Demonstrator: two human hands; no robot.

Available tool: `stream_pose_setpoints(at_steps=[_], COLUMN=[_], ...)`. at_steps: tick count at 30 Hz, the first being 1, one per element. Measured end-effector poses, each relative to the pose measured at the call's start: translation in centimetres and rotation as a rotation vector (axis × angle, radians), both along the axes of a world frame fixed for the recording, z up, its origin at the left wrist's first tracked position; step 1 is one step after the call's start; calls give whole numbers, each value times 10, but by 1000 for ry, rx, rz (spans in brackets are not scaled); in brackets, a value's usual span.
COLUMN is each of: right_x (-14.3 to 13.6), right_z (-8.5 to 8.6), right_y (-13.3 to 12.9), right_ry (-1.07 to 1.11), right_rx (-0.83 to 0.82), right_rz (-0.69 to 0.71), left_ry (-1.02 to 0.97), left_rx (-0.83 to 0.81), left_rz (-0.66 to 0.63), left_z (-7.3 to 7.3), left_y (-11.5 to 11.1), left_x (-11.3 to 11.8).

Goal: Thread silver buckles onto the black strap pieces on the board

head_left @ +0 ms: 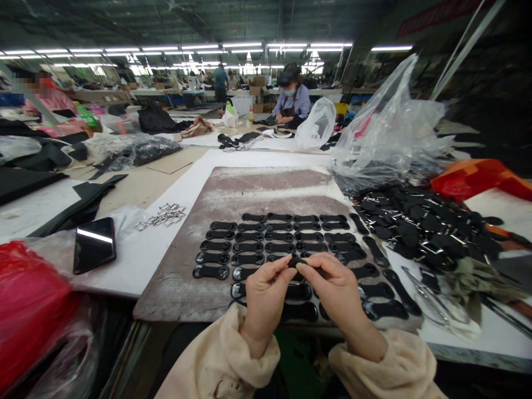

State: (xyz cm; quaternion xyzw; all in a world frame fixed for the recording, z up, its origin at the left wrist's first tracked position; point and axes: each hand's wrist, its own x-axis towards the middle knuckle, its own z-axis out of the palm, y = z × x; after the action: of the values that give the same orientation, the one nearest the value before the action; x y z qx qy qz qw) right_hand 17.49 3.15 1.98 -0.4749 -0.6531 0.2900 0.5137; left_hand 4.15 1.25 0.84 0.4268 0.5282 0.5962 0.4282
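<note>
My left hand [268, 291] and my right hand [334, 285] meet over the brown board [174, 293]. Fingers and thumbs of both pinch a small black tab [297, 261], mostly covered by the fingertips. Beneath and around them lie rows of flat black dumbbell-shaped tabs [211, 271], several with a glossy wet-looking coat on their round ends. To the left of the board is a small heap of silver rectangular metal rings [168, 215]. A large pile of black tabs with metal rings [415, 224] rests at the right.
A phone [95, 245] lies left of the board, beside a red plastic bag [35, 302]. Scissors [428, 296] and a greenish cloth [469, 285] are at the right. Clear plastic bags [386, 127] stand behind the pile. A co-worker [293, 100] sits across the table.
</note>
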Motion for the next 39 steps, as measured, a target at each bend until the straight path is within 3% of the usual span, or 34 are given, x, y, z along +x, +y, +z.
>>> stream_pose_setpoints(at_steps=[6, 15, 20, 25, 29, 35, 39], right_x=[-2, -4, -4, -1, 1, 2, 3], right_z=[-7, -4, -6, -5, -2, -6, -8], right_y=[-1, -3, -1, 1, 1, 4, 5], right_ry=[49, 2, 82, 55, 54, 91, 109], right_rx=[-21, 59, -156, -265, -297, -296, -251], right_rz=[-7, -1, 17, 36, 14, -25, -63], left_ry=[-12, -86, -280, -287, -271, -212, -114], left_rx=[32, 0, -101, -113, -184, -216, -215], left_rz=[-3, -15, -33, -31, -82, -329, -322], left_z=[-2, -3, -6, -6, -4, -2, 0], left_y=[-2, 2, 5, 5, 6, 3, 1], left_x=[0, -1, -1, 1, 1, -1, 3])
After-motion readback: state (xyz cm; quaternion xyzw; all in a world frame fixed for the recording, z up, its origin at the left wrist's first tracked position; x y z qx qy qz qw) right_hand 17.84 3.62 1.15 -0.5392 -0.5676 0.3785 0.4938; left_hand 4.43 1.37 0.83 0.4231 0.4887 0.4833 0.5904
